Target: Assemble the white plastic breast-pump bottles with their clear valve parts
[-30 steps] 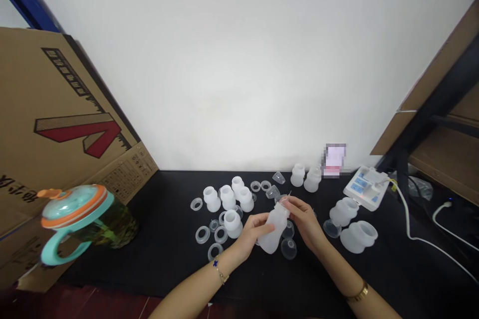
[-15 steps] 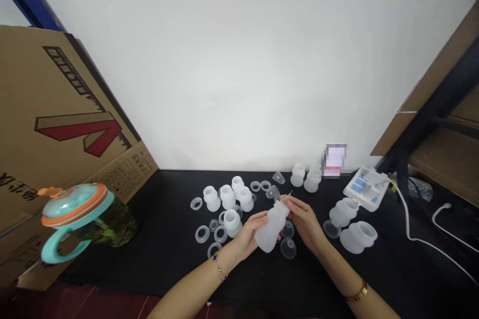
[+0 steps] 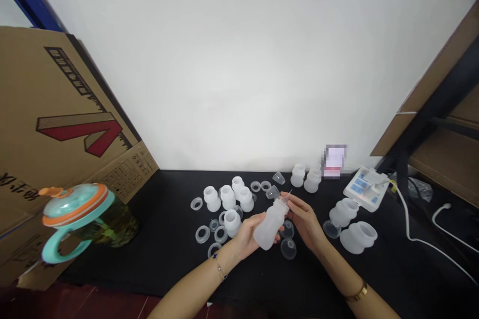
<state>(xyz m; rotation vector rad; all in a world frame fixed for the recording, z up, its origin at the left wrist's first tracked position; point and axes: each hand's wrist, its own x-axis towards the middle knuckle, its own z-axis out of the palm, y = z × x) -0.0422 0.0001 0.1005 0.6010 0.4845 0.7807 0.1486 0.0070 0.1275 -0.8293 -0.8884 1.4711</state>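
A frosted white baby bottle (image 3: 270, 227) is tilted over the middle of the table, its neck up and to the right. My left hand (image 3: 250, 233) is wrapped around the bottle's body. At the neck, the fingers of my right hand (image 3: 304, 215) pinch the collar ring (image 3: 282, 202), from which a clear pointed nipple sticks up. Under the hands lie two clear domed pieces (image 3: 288, 248). To the left stand several open white bottles (image 3: 232, 223), with loose collar rings (image 3: 202, 234) and a nipple (image 3: 214, 225) around them.
Clear caps (image 3: 279, 178) lie behind my hands. Two bottles (image 3: 298, 175) stand by the wall, near a blurred-out upright rectangle (image 3: 335, 161). Wide bottles (image 3: 358, 237) and a power strip (image 3: 366, 188) with cable are at right. A lidded jug (image 3: 90, 219) and cardboard box (image 3: 67, 99) stand left.
The bottle has shifted very slightly to the left and turned a little in my left hand. My right fingers stay at its collar.
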